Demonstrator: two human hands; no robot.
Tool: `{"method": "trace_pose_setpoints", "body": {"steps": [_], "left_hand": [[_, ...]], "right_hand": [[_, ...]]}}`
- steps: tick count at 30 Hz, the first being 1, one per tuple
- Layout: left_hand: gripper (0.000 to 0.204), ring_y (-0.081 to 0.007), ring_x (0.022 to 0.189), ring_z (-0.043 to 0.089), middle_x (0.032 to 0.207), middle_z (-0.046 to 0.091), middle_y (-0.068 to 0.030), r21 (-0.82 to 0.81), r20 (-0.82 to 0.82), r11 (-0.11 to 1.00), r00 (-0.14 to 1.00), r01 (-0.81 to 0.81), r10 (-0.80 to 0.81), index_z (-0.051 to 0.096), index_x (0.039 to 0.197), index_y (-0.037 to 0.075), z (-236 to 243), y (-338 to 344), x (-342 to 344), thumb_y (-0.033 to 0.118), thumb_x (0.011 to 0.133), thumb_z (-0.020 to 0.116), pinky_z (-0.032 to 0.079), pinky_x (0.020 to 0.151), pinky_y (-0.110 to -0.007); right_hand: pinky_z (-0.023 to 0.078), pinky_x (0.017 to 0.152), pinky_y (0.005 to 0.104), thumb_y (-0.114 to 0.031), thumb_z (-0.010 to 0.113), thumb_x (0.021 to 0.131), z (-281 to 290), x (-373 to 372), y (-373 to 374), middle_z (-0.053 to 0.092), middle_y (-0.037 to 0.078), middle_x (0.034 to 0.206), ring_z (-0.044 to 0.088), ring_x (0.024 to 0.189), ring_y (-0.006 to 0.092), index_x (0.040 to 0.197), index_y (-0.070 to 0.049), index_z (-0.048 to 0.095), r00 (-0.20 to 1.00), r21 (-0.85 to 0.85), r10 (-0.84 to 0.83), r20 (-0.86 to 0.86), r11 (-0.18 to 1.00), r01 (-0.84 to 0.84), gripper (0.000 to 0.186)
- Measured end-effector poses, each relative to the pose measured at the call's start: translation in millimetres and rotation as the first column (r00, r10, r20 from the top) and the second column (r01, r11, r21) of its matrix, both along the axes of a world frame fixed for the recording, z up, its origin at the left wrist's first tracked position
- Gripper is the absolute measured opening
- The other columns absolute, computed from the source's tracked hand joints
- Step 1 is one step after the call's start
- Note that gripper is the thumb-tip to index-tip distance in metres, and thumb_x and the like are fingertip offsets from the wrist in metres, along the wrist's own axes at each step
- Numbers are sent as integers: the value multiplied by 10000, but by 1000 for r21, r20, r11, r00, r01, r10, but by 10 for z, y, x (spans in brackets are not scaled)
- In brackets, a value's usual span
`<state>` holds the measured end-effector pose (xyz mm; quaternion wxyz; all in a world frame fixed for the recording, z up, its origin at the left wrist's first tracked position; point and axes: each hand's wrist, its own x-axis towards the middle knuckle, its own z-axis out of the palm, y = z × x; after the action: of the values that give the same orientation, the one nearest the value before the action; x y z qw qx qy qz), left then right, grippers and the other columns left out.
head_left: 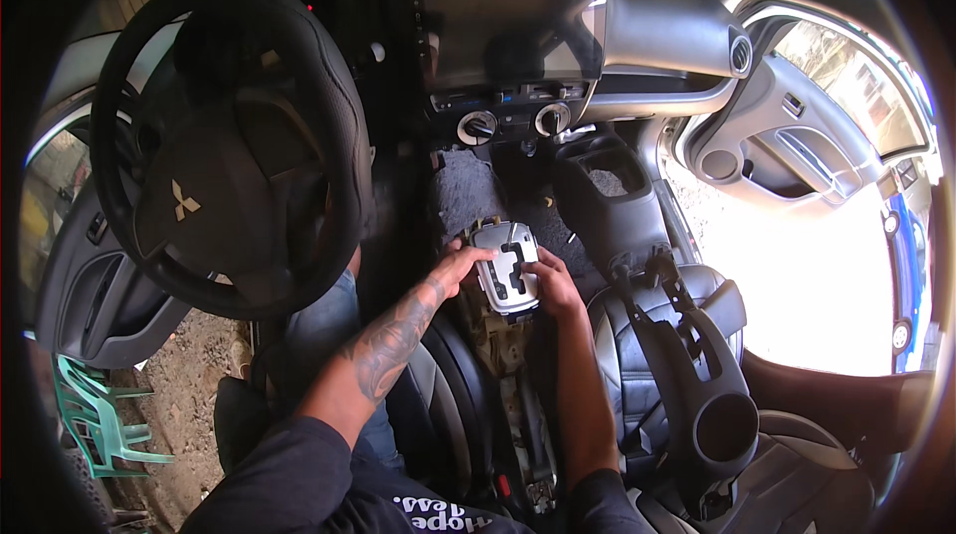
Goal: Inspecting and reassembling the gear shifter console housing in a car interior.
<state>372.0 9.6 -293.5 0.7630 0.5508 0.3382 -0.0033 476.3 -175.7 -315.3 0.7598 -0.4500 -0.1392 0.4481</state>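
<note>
A silver gear selector plate with a dark stepped slot sits over the opened centre tunnel between the front seats. My left hand grips its left edge, the thumb lying across the silver face. On the opposite side, my right hand holds the right edge, its fingertips near the slot. The undersides of the fingers are hidden. Below the plate, the bare tunnel shows metal and brackets. Whether the plate is seated or lifted, I cannot tell.
The removed centre console lies across the passenger seat, reaching toward the dashboard. The steering wheel stands at the left, and a dashboard screen is ahead. The passenger door hangs open. Outside left is a green plastic chair.
</note>
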Motion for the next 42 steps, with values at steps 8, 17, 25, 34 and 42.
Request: {"method": "trace_pose_setpoints", "body": {"steps": [8, 17, 25, 34, 42], "left_hand": [[703, -308, 1220, 566, 1315, 588, -203, 563, -212, 806, 975, 184, -74, 498, 1365, -15, 262, 27, 76, 279, 787, 768, 436, 1038, -380], [634, -288, 1115, 595, 1267, 572, -167, 150, -130, 983, 988, 105, -86, 387, 1407, -12, -134, 307, -4, 137, 870, 688, 546, 885, -443], [704, -289, 1169, 566, 1298, 566, -160, 467, -137, 877, 989, 109, -50, 389, 1443, 60, -303, 372, -65, 194, 847, 739, 493, 937, -454], [545, -262, 1109, 596, 1235, 606, -158, 76, -182, 997, 983, 30, -16, 531, 1281, -75, -311, 207, -21, 191, 861, 753, 485, 977, -421], [882, -366, 1387, 380, 1513, 371, -221, 776, -51, 622, 993, 107, -106, 304, 1497, 27, -264, 150, -75, 228, 788, 789, 341, 1130, -429]], "right_hand": [[471, 970, 337, -218, 703, 856, -211, -317, 78, 649, 202, 1180, 618, 1113, 259, 1383, 120, 422, 708, -489, 42, 705, 752, 442, 686], [409, 1070, 381, -299, 922, 609, 98, -573, 107, 476, 269, 1399, 506, 1280, 343, 1467, 126, 244, 540, -406, 102, 835, 778, 480, 1174], [433, 1048, 343, -228, 900, 674, -207, -609, 256, 515, 239, 1385, 530, 1252, 264, 1458, 112, 303, 698, -328, -105, 709, 827, 457, 1042], [535, 793, 338, -368, 744, 851, -171, -287, 43, 732, 122, 945, 693, 864, 180, 1162, 19, 647, 820, -493, 84, 567, 831, 256, 505], [526, 807, 346, -343, 730, 867, -198, -635, 137, 708, 157, 986, 686, 905, 211, 1246, 4, 589, 694, -323, -180, 697, 785, 528, 532]]}}
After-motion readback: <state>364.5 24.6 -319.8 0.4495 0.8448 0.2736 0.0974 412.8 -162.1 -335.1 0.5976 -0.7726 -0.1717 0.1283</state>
